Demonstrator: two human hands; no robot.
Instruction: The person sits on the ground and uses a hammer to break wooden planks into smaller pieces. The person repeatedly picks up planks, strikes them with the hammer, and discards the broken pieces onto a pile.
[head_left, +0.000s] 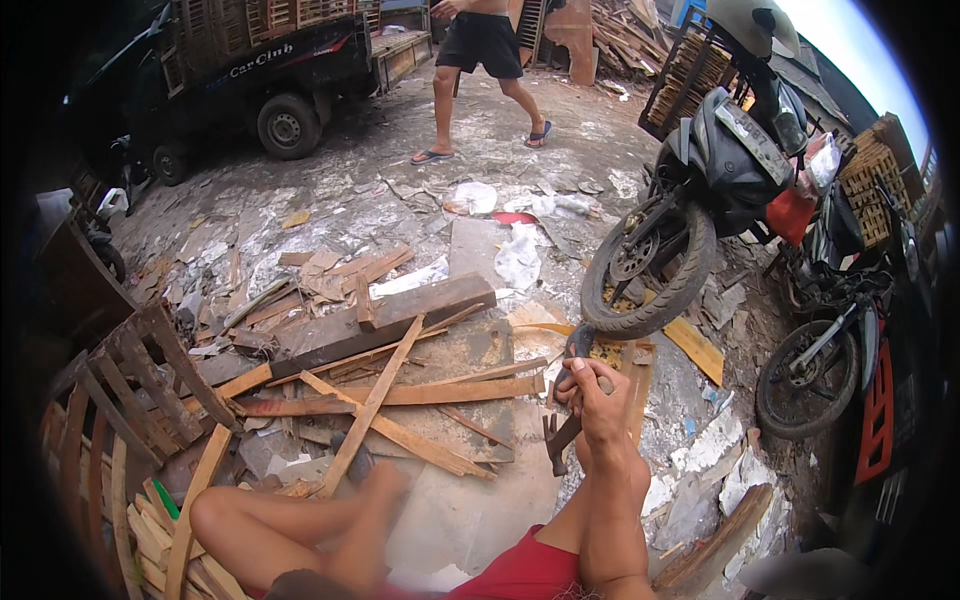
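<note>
My right hand grips the handle of a claw hammer above my right leg, with the hammer's metal head hanging down. Motion blurs my left hand, which is low beside my bent left knee; whether its fingers hold anything cannot be made out. Close by it, a long thin wooden slat slants across other slats. Beneath them lie a worn flat board and a thick dark timber beam. A dark sandal partly shows behind the slat.
A slatted wooden crate and loose wood strips lie at left. To the right stand a motorbike, its front wheel close ahead of my right hand, and another motorbike. A person walks near a black pickup truck.
</note>
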